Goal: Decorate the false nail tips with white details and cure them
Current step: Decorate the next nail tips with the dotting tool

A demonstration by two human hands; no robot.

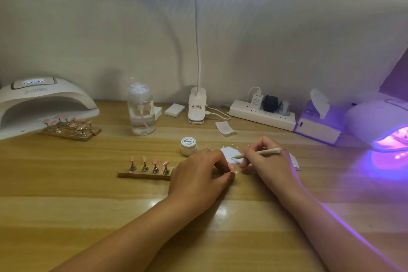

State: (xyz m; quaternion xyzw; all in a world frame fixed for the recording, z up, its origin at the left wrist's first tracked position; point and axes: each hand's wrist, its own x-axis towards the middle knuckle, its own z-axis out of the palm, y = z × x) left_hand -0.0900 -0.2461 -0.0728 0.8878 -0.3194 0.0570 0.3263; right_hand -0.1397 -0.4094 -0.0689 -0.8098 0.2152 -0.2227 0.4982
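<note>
My left hand [199, 174] pinches a pink nail tip [231, 168] on its stand, just right of a wooden strip [143, 175] that carries several more pink tips [149, 161]. My right hand [263, 159] grips a thin white dotting pen [259, 153] like a pencil, its point close to the pinched tip. A small white jar of painting gel [188, 146] stands behind my left hand. A white paper palette [230, 153] lies between the jar and the pen.
A white curing lamp [42, 104], unlit inside, sits at the back left with more nail-tip holders [70, 128] before it. A second lamp [384, 130] glows purple at the right. A pump bottle [141, 110], desk-lamp base [197, 106], power strip [262, 115] and tissue box [318, 121] line the back.
</note>
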